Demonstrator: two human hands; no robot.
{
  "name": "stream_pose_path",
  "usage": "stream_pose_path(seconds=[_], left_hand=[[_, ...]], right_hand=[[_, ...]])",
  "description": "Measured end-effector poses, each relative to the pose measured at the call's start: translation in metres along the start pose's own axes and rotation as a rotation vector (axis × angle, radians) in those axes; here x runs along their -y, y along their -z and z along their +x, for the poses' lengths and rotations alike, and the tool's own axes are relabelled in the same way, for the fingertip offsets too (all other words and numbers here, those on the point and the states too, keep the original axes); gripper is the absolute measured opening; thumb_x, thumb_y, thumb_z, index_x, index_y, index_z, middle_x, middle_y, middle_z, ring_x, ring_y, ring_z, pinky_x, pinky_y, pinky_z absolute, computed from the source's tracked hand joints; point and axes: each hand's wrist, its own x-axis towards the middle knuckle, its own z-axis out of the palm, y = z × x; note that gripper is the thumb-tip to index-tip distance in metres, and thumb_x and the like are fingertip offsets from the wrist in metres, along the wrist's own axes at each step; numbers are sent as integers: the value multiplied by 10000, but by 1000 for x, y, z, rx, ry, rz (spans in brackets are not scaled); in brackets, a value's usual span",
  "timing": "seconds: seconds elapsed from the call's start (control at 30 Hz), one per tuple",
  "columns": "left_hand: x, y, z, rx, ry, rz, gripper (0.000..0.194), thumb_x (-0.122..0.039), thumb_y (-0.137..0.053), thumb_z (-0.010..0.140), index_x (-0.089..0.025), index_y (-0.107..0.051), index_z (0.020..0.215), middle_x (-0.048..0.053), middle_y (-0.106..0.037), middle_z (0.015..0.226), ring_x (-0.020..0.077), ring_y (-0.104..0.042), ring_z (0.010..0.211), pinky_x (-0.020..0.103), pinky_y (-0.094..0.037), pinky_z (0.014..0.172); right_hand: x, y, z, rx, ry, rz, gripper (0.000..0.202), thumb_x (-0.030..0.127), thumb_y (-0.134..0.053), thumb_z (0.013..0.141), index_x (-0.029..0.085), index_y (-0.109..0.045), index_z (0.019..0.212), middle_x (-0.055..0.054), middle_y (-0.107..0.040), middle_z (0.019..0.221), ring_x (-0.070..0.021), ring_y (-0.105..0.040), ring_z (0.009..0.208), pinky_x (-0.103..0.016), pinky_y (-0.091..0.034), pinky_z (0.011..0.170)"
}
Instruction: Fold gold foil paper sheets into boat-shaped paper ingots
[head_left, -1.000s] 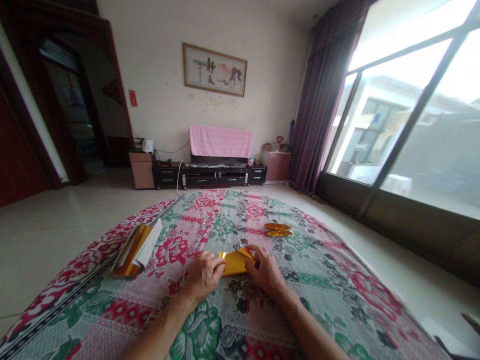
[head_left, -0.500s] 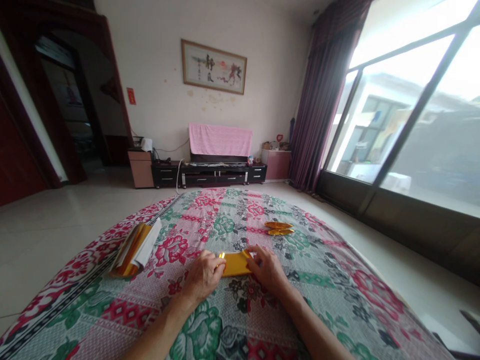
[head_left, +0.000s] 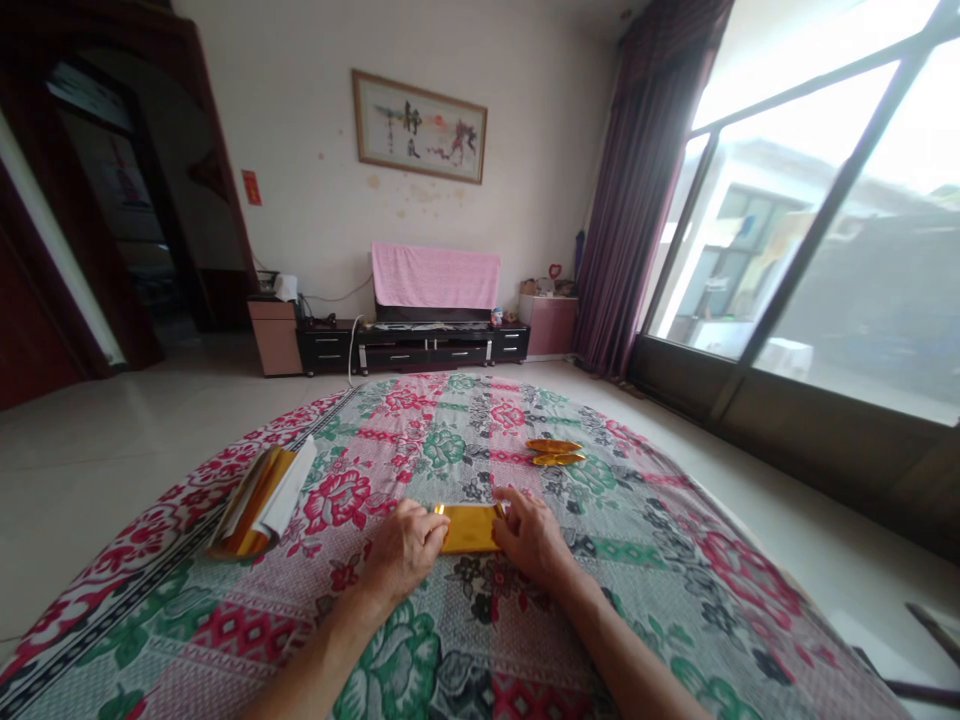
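Note:
A sheet of shiny gold foil paper (head_left: 470,529), folded into a narrow rectangle, lies in front of me on the flowered cloth. My left hand (head_left: 409,545) pinches its left end between thumb and fingers. At the other end my right hand (head_left: 531,535) grips the paper, with thumb and fingers closed on it and the index finger somewhat raised. Two folded gold paper pieces (head_left: 555,452), pointed at their ends, rest beyond my right hand. Off to the left is a loosely curved stack of gold and white paper sheets (head_left: 259,500).
The flowered cloth (head_left: 397,650) covers the rounded surface under my hands. Against the far wall stands a low black cabinet (head_left: 420,352), with a pink towel (head_left: 435,275) draped over something on it. A purple curtain (head_left: 619,200) and large windows are at the right.
The gold paper lies flatter between my hands, its far edge less curved. Both hands keep their hold at its ends. The view has shifted slightly.

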Motion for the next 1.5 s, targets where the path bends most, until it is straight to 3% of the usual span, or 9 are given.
stream_pose_path(seconds=[0.4, 0.6, 0.77, 1.1, 1.33, 1.5], left_hand=[[-3, 2, 2, 19, 32, 26, 254, -236, -462, 860, -197, -713, 866, 63, -657, 714, 200, -548, 803, 307, -435, 738], [-4, 3, 2, 17, 28, 24, 266, -235, -450, 861, -204, -714, 870, 59, -661, 715, 197, -545, 795, 316, -439, 738], [-3, 2, 2, 19, 47, 20, 266, -257, -453, 862, -207, -713, 886, 56, -662, 726, 203, -547, 808, 312, -435, 737], [-2, 1, 3, 15, 39, 40, 263, -261, -448, 873, -211, -704, 904, 51, -652, 717, 198, -542, 793, 298, -418, 724], [-1, 0, 4, 26, 30, 70, 273, -258, -432, 882, -204, -692, 815, 46, -629, 680, 189, -533, 776, 280, -417, 716], [-10, 8, 3, 29, 11, 115, 281, -278, -415, 887, -208, -686, 860, 48, -608, 663, 199, -525, 771, 295, -418, 713]], right_hand=[[0, -1, 0, 14, -1, -56, 269, 223, -480, 785, 145, -618, 1002, -2, -593, 593, -136, -526, 573, -264, -392, 731], [4, 0, 2, 62, -54, -66, 274, 235, -457, 803, 162, -636, 996, -3, -600, 575, -128, -530, 540, -225, -376, 641], [6, 1, 6, 101, -72, -89, 220, 230, -453, 793, 180, -655, 862, -8, -602, 564, -123, -534, 528, -210, -331, 563], [7, -1, 8, 134, -95, -191, 206, 204, -459, 755, 194, -648, 837, -40, -673, 698, -154, -609, 673, -225, -332, 621], [7, -2, 9, 135, -89, -213, 217, 193, -451, 739, 203, -649, 827, -35, -677, 696, -156, -608, 678, -229, -333, 637], [7, -1, 8, 132, -80, -228, 209, 184, -449, 735, 203, -647, 799, -34, -669, 671, -150, -602, 656, -228, -329, 630]])
